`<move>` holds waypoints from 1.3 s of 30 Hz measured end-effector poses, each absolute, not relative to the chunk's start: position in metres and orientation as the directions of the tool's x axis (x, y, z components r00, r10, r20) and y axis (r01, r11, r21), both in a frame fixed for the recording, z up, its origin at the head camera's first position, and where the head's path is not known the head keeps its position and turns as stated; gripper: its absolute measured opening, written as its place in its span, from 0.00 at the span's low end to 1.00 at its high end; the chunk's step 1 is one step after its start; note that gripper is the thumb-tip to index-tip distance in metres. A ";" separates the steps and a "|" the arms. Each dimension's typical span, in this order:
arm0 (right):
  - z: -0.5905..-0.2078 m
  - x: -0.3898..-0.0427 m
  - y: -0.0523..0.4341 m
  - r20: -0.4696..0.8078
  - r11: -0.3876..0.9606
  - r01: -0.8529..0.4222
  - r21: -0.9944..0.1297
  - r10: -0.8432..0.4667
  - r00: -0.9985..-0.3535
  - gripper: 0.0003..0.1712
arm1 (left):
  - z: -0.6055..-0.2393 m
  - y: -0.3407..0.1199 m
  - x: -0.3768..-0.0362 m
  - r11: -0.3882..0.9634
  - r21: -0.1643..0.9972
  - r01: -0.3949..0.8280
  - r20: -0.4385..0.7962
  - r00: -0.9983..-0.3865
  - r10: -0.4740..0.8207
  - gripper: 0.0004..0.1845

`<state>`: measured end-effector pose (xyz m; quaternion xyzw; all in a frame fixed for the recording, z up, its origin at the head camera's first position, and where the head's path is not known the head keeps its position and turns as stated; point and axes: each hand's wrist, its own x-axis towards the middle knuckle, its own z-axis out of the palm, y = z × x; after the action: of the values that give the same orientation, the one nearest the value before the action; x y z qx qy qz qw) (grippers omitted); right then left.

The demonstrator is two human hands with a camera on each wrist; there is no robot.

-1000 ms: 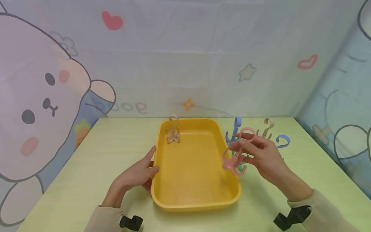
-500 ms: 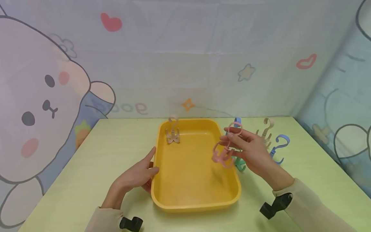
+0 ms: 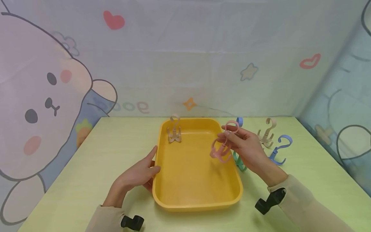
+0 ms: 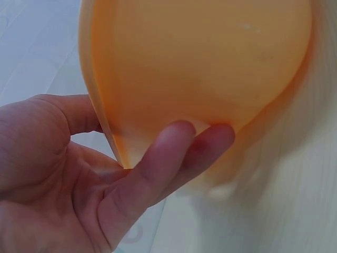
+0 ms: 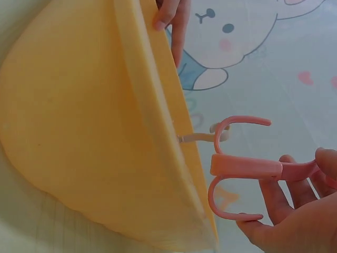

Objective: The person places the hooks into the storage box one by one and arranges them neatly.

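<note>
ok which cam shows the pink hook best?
Right wrist: the pink hook fills the frame, prongs sharp, pinched by the right hand. Head view shows it small and blurred over the yellow tray. Left wrist doesn't show it.

both arms wear beige long sleeves (image 3: 304,203), each with a black camera mount (image 3: 268,200) at the wrist.

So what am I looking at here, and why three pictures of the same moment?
No machine here: a person works with bare hands and wears three cameras. The wide picture comes from the head, the close-ups from each wrist. On the green table sits a yellow tray with a beige hook inside. The left hand steadies the tray's edge. The right hand pinches a pink hook above the tray. Beside the tray lie blue, beige and green hooks.
</note>
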<state>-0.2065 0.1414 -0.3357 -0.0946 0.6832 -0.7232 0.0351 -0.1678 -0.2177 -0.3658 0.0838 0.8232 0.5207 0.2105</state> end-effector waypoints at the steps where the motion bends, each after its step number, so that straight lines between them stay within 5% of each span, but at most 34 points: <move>1: -0.336 -0.208 0.141 0.095 -0.064 -0.085 -0.994 -0.179 -0.979 0.26 | -0.365 -0.218 -0.168 0.445 0.892 -0.083 -0.261 -0.898 0.355 0.48; 14: -0.337 -0.220 0.129 0.094 -0.124 -0.070 -0.990 -0.199 -0.976 0.18 | -0.365 -0.218 -0.167 0.442 0.892 -0.095 -0.267 -0.899 0.347 0.48; 39: -0.323 -0.233 0.112 0.087 -0.075 -0.071 -0.995 -0.232 -0.969 0.22 | -0.365 -0.218 -0.167 0.455 0.887 -0.078 -0.253 -0.907 0.338 0.47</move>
<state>-0.2335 0.1118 -0.3226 -0.1121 0.6778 -0.7245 0.0556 -0.1667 -0.2180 -0.3646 0.0783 0.8288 0.5161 0.2015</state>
